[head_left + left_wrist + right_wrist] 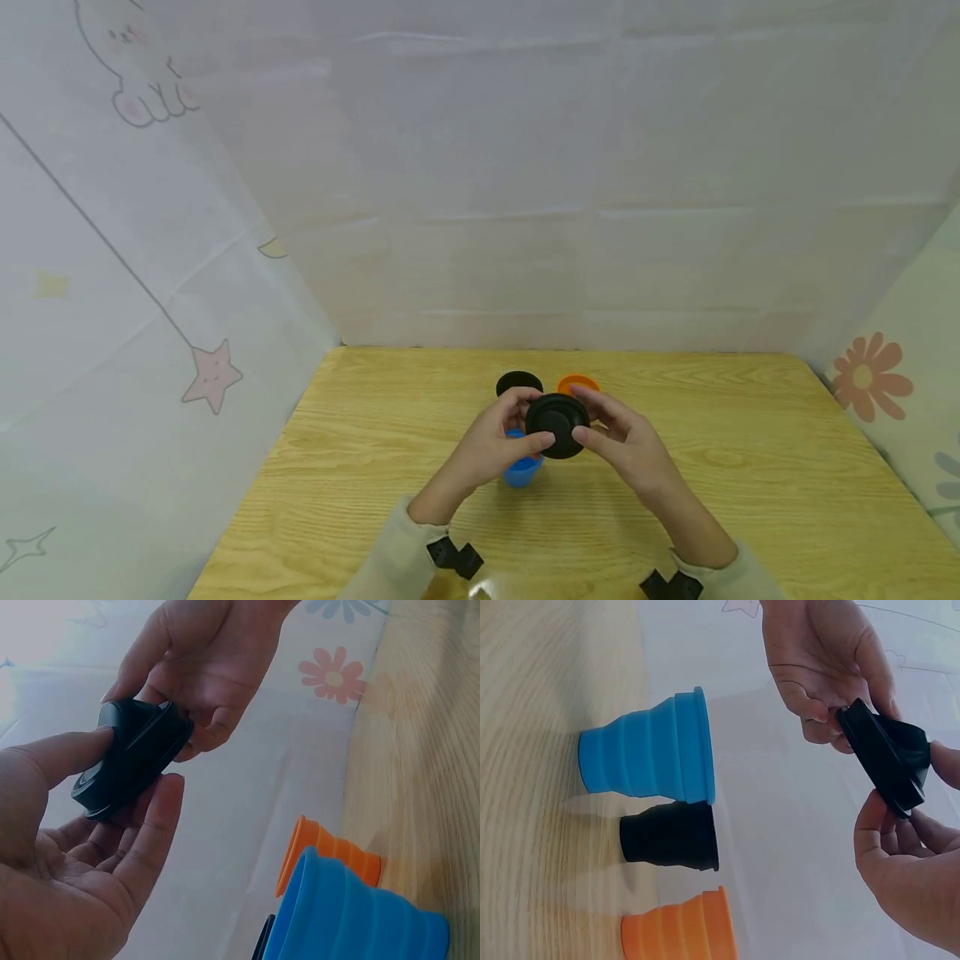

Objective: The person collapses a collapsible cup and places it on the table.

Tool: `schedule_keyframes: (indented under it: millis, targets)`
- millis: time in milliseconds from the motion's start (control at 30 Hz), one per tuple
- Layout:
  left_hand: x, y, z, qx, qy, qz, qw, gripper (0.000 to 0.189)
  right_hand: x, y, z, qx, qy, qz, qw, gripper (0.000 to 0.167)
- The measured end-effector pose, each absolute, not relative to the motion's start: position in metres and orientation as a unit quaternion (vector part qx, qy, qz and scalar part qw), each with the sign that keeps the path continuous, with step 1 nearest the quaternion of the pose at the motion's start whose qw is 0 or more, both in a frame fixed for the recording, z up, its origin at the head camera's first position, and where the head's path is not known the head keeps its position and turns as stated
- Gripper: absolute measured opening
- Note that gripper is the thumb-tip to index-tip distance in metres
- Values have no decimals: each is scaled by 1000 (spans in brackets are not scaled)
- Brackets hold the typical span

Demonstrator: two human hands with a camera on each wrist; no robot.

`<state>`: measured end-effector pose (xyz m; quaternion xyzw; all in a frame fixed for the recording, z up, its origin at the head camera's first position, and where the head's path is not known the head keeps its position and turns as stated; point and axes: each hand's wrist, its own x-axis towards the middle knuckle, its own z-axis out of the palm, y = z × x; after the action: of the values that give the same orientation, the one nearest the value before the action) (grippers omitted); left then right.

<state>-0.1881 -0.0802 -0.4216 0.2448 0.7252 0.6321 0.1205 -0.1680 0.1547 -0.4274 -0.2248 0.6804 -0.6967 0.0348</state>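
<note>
The person's left hand [495, 446] and right hand [636, 446] are both clamped on one round black piece [558, 423], each on its own side of the rim. Each grip is parted only as far as the piece is thick: the left thumb [534, 442] and right thumb [596, 442] press the face turned toward the person, while the fingers [156, 832] curl behind and under the edge. In the head view the thumb tips lie near each other, with a strip of black between them. The wrist views show the piece tilted and clear of the table [360, 467], ridged along its side.

Three ribbed cups stand upright on the table. The blue cup [646, 746] is nearest the person, partly hidden by the left hand in the head view. Farther back are the black cup [669, 836] and, to its right, the orange cup [679, 930], its front partly covered by the right hand. Whether the blue and black cups touch cannot be told.
</note>
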Motion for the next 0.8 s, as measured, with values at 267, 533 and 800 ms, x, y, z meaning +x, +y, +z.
schedule_keyframes:
  millis: [267,533,800]
  targets:
    - [-189,-76,-425,235,690,675,113,50,-167,151,-432,-218,669,-711,21,54]
    - [-186,-77,-421,258,721,635,100,51,-167,154,-433,-244,657,-713,40,55]
    - [-187,-78,-423,267,737,614,88,47,-167,156,-431,-265,660,-702,47,54]
